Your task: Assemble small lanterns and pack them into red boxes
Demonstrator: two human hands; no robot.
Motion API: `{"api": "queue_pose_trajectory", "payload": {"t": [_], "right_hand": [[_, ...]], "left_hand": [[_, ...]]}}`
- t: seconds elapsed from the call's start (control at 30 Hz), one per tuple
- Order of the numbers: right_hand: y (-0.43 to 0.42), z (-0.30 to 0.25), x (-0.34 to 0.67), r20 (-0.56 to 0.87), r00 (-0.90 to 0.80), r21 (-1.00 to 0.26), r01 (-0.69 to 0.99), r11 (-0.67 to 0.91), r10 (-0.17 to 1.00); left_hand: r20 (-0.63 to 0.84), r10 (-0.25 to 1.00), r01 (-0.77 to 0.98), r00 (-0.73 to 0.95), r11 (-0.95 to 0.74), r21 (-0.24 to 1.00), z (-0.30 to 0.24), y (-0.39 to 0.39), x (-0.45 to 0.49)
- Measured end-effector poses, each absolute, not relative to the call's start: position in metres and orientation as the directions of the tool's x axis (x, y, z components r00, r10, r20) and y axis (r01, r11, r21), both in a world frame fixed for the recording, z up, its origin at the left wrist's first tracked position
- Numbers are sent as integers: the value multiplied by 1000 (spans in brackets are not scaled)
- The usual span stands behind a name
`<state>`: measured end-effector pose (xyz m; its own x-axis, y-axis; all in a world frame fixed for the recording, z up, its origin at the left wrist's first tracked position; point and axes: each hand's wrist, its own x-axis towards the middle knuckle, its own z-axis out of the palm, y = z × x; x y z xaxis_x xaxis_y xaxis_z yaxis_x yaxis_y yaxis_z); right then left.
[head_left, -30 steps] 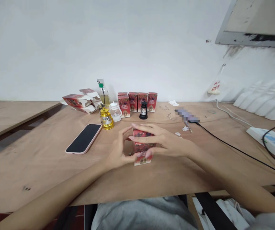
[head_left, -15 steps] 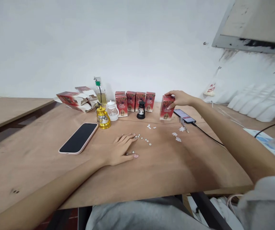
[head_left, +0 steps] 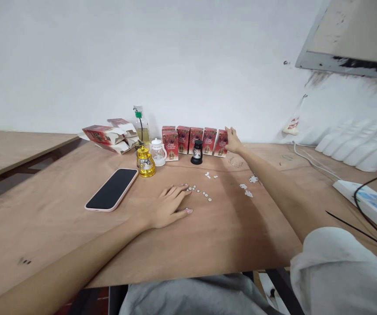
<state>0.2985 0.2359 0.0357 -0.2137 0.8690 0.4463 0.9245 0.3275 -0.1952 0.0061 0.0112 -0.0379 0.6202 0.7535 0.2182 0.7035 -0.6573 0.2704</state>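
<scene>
Your right hand rests fingers on the red box at the table's far edge; nudge it flush with the row, left hand flat, empty.

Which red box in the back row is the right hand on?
The rightmost red box at the row's end; the right hand touches its right side. The other upright boxes stand untouched.

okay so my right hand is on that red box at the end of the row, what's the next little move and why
Probably let go and draw the right hand back. The red box stands upright at the end of the row of red boxes, apparently in line with them, so it likely needs no more nudging. The left hand rests flat by the small white discs.
</scene>
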Motion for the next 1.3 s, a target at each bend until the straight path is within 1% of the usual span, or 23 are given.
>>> {"api": "queue_pose_trajectory", "payload": {"t": [0.07,0.13,0.17,0.23,0.27,0.33,0.4,0.47,0.53,0.6,0.77,0.87,0.97,1.03,1.1,1.17,1.23,1.27,1.3], "right_hand": [[222,39,287,556,-177,-173,931,322,812],[206,47,269,664,-248,-123,894,431,705],[198,51,257,674,-310,-110,856,506,671],[185,58,233,584,-452,-126,770,626,674],[181,60,221,534,-468,-163,760,629,704],[177,62,203,399,-442,-193,816,545,803],[177,62,191,241,-413,-149,878,454,878],[179,61,185,151,-398,-99,905,414,905],[180,63,184,133,-391,-72,913,402,911],[179,67,186,127,-384,-44,919,392,915],[168,80,198,81,-388,-18,921,390,918],[163,82,206,53,-354,-30,934,356,934],[159,77,214,8,-339,21,941,338,941],[157,70,219,-58,-345,46,936,348,937],[155,61,223,-131,-344,33,936,351,930],[154,55,228,-173,-342,5,938,348,924],[153,51,233,-177,-347,-17,937,349,921],[151,49,235,-155,-352,-39,936,350,923],[149,47,237,-100,-361,-92,931,352,927]], "left_hand": [[231,768,711,598,-641,290,-38,12,6],[254,775,713,579,-632,303,-37,13,6],[268,776,713,571,-631,307,-37,13,6],[297,784,723,545,-619,307,-35,14,6],[310,792,736,526,-607,299,-34,14,7],[331,804,767,494,-583,269,-31,14,8],[327,806,782,494,-576,237,-30,13,8],[298,805,783,513,-581,223,-29,13,8],[264,804,781,533,-588,212,-29,14,8],[239,789,777,565,-607,168,-28,15,8],[161,736,750,658,-660,-47,-22,16,14],[113,741,749,662,-651,-124,-18,15,18],[77,746,749,661,-651,-123,-15,15,19],[61,756,757,652,-644,-111,-13,15,19],[57,770,770,636,-628,-110,-12,16,19],[60,787,788,614,-606,-111,-12,16,19],[58,813,815,579,-573,-91,-13,17,18],[60,830,832,554,-551,-64,-13,18,17],[70,848,850,526,-526,-22,-14,18,16]]}}
